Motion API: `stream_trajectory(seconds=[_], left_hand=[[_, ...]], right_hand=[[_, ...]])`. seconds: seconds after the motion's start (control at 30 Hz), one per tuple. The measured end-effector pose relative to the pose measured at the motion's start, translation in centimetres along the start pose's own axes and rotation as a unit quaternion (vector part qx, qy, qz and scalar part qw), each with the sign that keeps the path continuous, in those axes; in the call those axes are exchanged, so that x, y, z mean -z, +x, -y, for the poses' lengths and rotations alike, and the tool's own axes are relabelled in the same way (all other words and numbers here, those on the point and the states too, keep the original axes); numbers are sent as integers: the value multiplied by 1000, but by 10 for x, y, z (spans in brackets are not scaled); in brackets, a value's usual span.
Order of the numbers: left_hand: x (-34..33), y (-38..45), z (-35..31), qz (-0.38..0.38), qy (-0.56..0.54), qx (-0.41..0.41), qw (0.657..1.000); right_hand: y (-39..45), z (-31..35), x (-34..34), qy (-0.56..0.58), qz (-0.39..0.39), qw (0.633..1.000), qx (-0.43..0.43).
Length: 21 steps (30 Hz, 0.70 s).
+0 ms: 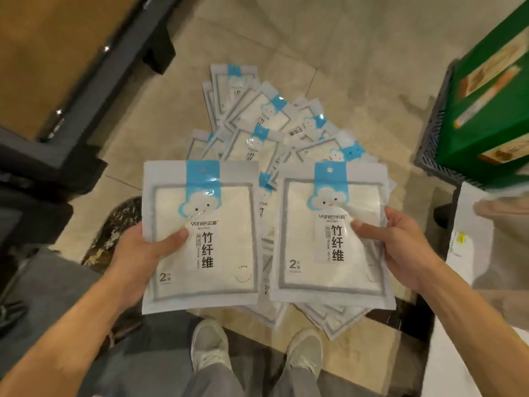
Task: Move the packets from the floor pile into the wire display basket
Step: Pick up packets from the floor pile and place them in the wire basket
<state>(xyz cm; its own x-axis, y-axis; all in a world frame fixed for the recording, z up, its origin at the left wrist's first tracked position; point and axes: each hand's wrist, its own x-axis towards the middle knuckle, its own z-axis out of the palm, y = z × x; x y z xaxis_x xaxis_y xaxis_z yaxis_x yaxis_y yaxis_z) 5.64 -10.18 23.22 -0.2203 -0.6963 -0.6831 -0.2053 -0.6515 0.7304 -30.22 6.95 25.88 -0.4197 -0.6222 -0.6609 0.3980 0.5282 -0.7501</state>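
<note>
My left hand [143, 253] grips a white packet [206, 253] with a blue cloud label by its left edge, thumb on its front. My right hand [398, 247] grips a second matching packet [323, 253] by its right edge, thumb across the front. Both packets are held flat and upright in front of me, side by side, above the floor. Beneath and beyond them lies the pile of several similar packets [266, 121], scattered on the beige tile floor. No wire display basket can be made out clearly.
A dark shelf base [86, 90] runs along the left. At the right, a dark plastic crate [435, 133] holds green boxes [492, 96]. A white surface [469, 282] lies at the lower right. My two shoes [209, 348] stand at the pile's near edge.
</note>
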Motion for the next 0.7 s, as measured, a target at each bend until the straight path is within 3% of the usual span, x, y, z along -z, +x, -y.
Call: stream_trajectory(seconds=[0.4, 0.7], left_hand=[[111, -202, -268, -82, -48, -127, 987], [210, -397, -384, -186, -86, -212, 955]], right_hand=[[-161, 272, -150, -50, 83, 990, 106], [-325, 412, -277, -72, 191, 964, 171]])
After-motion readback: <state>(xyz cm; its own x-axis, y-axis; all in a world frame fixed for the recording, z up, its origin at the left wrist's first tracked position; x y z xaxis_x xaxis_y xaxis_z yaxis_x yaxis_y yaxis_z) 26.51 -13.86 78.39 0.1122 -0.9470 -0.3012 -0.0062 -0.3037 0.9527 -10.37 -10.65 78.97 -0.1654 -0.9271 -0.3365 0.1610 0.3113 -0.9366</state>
